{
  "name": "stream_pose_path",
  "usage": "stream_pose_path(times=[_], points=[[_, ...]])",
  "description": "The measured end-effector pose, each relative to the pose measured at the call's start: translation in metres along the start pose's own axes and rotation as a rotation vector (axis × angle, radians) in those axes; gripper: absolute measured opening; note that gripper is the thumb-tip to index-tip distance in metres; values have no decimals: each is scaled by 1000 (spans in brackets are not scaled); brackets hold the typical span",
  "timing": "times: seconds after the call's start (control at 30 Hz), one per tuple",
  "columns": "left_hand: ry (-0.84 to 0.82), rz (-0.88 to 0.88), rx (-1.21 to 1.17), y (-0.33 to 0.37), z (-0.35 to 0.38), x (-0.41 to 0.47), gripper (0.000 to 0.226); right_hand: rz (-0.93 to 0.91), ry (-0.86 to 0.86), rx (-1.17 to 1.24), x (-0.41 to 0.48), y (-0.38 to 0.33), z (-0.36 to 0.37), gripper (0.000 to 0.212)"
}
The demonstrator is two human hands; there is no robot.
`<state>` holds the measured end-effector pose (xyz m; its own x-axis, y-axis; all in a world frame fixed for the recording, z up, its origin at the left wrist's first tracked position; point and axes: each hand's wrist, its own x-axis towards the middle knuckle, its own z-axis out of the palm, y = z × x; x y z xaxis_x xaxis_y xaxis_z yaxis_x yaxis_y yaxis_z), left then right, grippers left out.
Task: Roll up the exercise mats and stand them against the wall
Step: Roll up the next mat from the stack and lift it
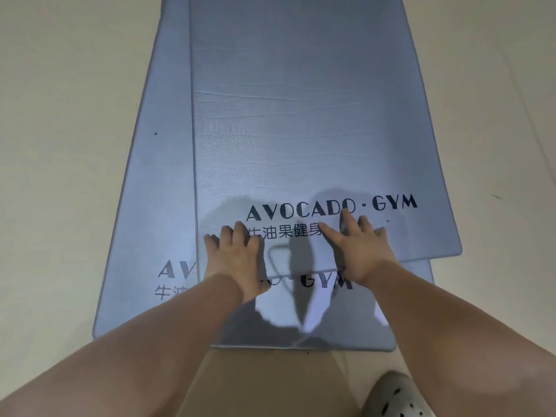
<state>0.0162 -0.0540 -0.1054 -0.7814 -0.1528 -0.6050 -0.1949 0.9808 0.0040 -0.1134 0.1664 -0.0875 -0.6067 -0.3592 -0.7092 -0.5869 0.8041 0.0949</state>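
Note:
Two blue-grey exercise mats printed "AVOCADO·GYM" lie flat on the floor, one on the other. The top mat [301, 130] is skewed to the right over the bottom mat [150, 221], whose left strip and near end show. My left hand [237, 257] rests on the near end of the top mat, fingers slightly curled over the printed characters. My right hand [358, 248] lies palm down beside it, fingers spread, fingertips touching the lettering. Neither hand holds anything. Both mats are unrolled.
Pale beige floor [60, 115] surrounds the mats on both sides. A grey perforated clog [394, 395] on a foot shows at the bottom right, just behind the near edge of the bottom mat.

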Motion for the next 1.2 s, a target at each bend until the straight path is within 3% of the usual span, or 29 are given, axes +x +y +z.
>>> stream_pose_path(times=[0.13, 0.33, 0.4, 0.7, 0.87, 1.0, 1.1, 1.2], points=[[45, 152, -98, 1, 1, -4, 75, -97, -16, 59, -2, 5, 8, 99], [85, 175, -122, 5, -1, -1, 66, -107, 73, 102, -7, 25, -10, 35], [78, 156, -120, 9, -3, -3, 65, -106, 144, 109, -12, 18, -11, 27], [20, 102, -218, -10, -27, -9, 57, -180, 245, 137, -15, -51, -43, 23], [-9, 158, -166, -43, -51, -5, 23, -167, 201, 254, -29, -59, -29, 19], [-86, 226, -162, -48, -79, 0, 24, -115, 189, 335, -34, -47, -14, 15], [-287, 241, -185, -58, -93, 3, 23, -134, 14, 511, -28, -40, -34, 1], [-458, 209, -268, -74, -98, -3, 22, -222, -179, 591, -28, -37, -51, 24]])
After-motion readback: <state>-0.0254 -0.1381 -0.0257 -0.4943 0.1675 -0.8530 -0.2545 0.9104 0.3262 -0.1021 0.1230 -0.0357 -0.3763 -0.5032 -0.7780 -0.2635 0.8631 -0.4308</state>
